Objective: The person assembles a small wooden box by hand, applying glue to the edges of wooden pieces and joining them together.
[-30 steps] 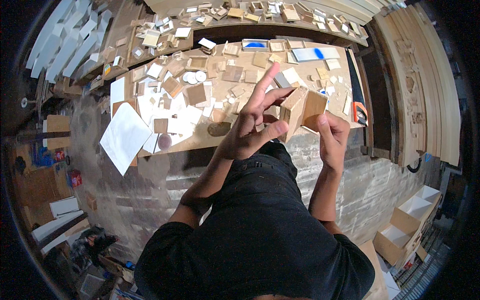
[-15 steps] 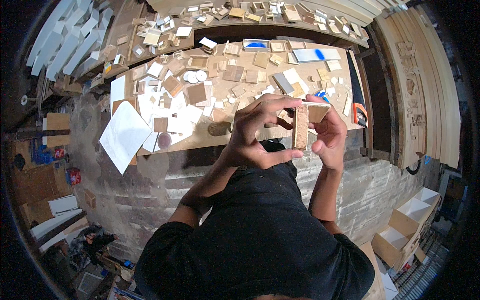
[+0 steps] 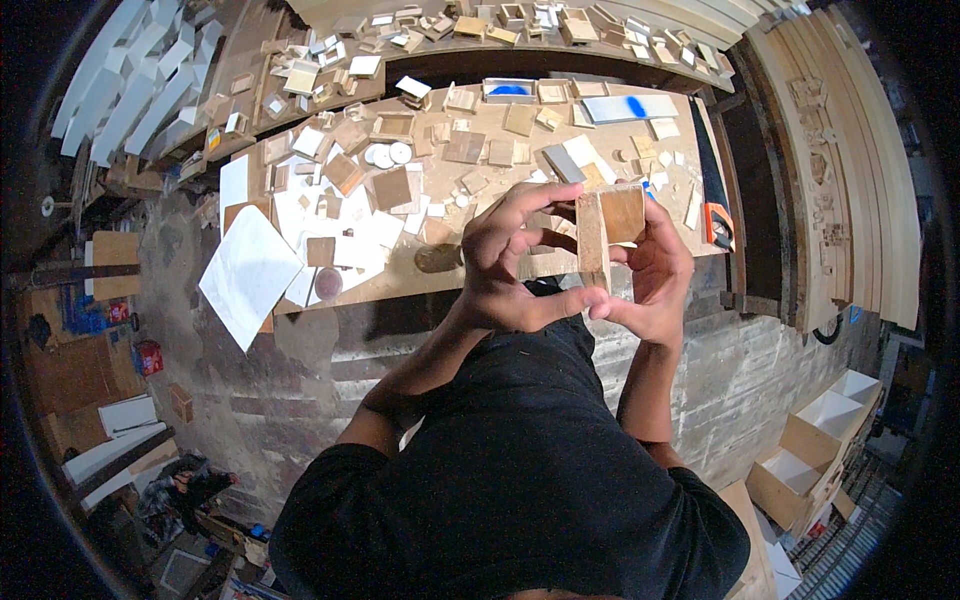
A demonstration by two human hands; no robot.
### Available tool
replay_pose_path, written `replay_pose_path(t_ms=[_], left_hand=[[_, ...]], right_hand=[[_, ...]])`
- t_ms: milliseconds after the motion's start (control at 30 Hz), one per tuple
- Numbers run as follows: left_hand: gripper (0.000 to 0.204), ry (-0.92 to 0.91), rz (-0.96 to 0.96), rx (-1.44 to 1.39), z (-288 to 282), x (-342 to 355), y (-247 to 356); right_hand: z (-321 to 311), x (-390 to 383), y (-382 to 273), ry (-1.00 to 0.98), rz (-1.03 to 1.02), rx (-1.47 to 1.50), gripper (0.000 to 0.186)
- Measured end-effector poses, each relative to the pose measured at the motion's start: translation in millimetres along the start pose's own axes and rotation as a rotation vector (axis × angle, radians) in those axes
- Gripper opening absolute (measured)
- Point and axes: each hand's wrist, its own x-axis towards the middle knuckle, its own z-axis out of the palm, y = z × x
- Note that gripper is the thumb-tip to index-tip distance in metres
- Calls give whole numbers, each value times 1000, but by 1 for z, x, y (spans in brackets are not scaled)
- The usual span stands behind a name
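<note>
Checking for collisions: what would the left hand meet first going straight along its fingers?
The wooden piece, which the left hand touches; past it, probably the right hand, though depth is unclear.

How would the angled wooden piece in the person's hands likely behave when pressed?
The angled wooden piece is probably stiff, since its panels look straight. It may be light, because they look small. Its corner might be weaker, as panels meet there.
</note>
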Motion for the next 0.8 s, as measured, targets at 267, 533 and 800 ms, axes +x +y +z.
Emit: replay_pose_path(t_ms=[267, 533, 800], left_hand=[[83, 70, -356, -266, -3, -3, -5], [85, 248, -331, -310, 1, -2, -5], [79, 349, -307, -339, 6, -12, -13]], right_hand=[[19, 14, -12, 103, 59, 35, 110], [22, 16, -10, 130, 87, 129, 112], [28, 15, -11, 181, 78, 81, 102]])
